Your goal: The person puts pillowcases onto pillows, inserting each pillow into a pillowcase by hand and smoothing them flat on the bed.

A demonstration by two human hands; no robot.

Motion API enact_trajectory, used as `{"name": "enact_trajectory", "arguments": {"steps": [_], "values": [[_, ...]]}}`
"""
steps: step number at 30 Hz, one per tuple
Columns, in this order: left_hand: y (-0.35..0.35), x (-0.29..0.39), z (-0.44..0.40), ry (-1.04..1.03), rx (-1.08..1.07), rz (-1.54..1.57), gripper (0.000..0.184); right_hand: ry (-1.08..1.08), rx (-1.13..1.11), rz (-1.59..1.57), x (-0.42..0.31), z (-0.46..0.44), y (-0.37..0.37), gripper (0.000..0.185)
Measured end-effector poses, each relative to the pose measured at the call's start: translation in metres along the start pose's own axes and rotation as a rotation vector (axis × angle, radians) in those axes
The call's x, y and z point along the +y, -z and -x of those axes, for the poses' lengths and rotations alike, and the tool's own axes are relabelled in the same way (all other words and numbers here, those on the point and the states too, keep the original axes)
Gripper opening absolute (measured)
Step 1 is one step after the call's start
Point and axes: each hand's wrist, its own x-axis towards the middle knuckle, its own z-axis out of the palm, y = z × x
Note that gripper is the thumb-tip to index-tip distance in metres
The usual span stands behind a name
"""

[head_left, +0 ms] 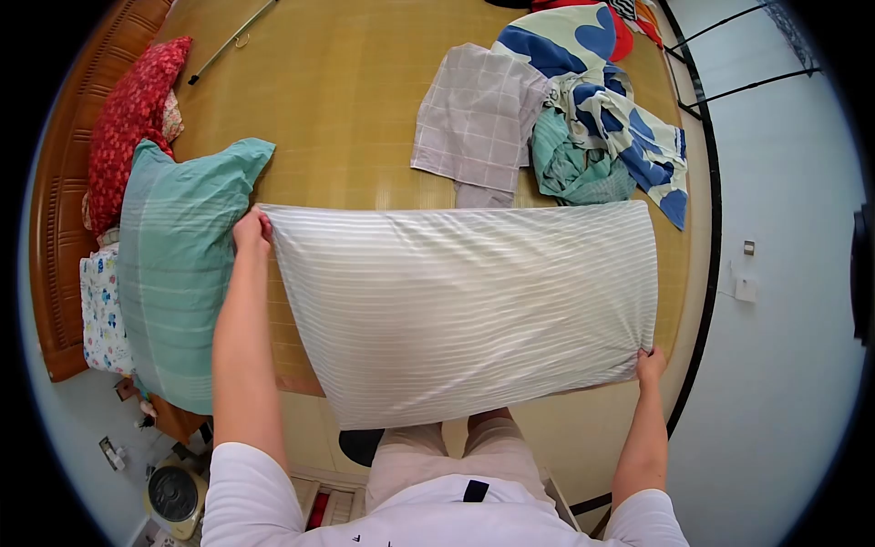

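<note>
A white and pale grey striped pillowcase (483,310) is stretched out wide in front of my body, over the near edge of the bed. My left hand (252,230) is closed on its upper left corner, close beside a green pillow (178,273). At the lower right corner, my right hand (651,365) pinches the cloth. The lower left corner hangs free above my legs, and the upper right corner is also not held. The cloth hides part of the bed beneath it.
The bed mat (337,100) spreads beyond the cloth. A grey checked cloth (478,118), a green cloth (574,159) and a blue and cream patterned cloth (638,137) lie heaped at the back right. A red pillow (132,128) leans by the wooden headboard (68,201). A thin rod (232,44) lies behind.
</note>
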Motion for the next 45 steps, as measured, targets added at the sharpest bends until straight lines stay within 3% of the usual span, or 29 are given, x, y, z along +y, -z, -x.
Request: {"name": "enact_trajectory", "arguments": {"steps": [2, 9, 11, 12, 13, 14, 16, 19, 21, 24, 26, 29, 33, 37, 39, 42, 45], "values": [[-0.008, 0.013, -0.012, -0.019, 0.018, 0.146, 0.013, -0.02, 0.02, 0.034, 0.004, -0.002, 0.0, 0.021], [-0.053, 0.014, -0.026, -0.13, 0.013, 0.203, 0.014, -0.031, -0.025, 0.057, -0.011, 0.002, -0.003, 0.023], [-0.044, -0.004, -0.014, -0.432, -0.183, -0.43, 0.018, -0.005, -0.05, 0.053, -0.017, 0.006, -0.003, 0.022], [-0.037, -0.02, -0.012, -0.549, -0.287, -0.504, 0.022, 0.039, -0.077, 0.027, -0.021, 0.007, -0.003, 0.024], [-0.028, -0.038, -0.01, -0.841, -0.197, -0.757, 0.024, 0.083, -0.105, 0.0, -0.025, 0.009, -0.004, 0.027], [-0.03, -0.039, 0.046, -0.722, -0.305, -0.621, 0.033, 0.079, -0.106, -0.004, -0.027, 0.016, -0.007, 0.027], [-0.012, -0.054, 0.122, -0.934, -0.193, -0.907, 0.044, 0.394, 0.187, -0.106, -0.039, 0.035, -0.015, 0.043], [0.018, -0.086, 0.242, -1.217, -0.249, -1.058, 0.05, 0.643, 0.14, -0.116, -0.11, 0.099, 0.011, 0.06], [0.043, -0.125, 0.293, -1.246, -0.416, -1.298, 0.053, 0.772, 0.091, -0.094, -0.152, 0.139, 0.016, 0.065], [0.039, -0.158, 0.327, -1.288, -0.548, -1.359, 0.057, 0.895, 0.086, -0.098, -0.194, 0.16, -0.001, 0.069], [0.019, -0.165, 0.319, -1.056, -0.497, -1.575, 0.057, 0.873, 0.015, 0.002, -0.222, 0.157, -0.029, 0.067], [0.001, -0.187, 0.282, -1.056, -0.475, -1.569, 0.056, 0.832, -0.056, 0.095, -0.242, 0.16, -0.075, 0.064], [-0.004, -0.158, 0.283, -0.939, -0.561, -1.57, 0.053, 0.834, -0.136, 0.033, -0.246, 0.16, -0.061, 0.059], [-0.003, -0.152, 0.295, -0.961, -0.543, -1.438, 0.054, 0.846, -0.101, -0.052, -0.238, 0.127, -0.016, 0.058], [-0.017, -0.144, 0.297, -1.085, -0.445, -1.352, 0.056, 0.776, 0.1, -0.017, -0.245, 0.09, 0.003, 0.057], [-0.055, -0.129, 0.304, -1.114, -0.394, -1.444, 0.057, 0.7, 0.226, 0.067, -0.245, 0.038, 0.004, 0.058], [-0.07, -0.153, 0.285, -0.967, -0.366, -1.658, 0.059, 0.626, 0.065, 0.126, -0.231, 0.012, -0.019, 0.059]]}}
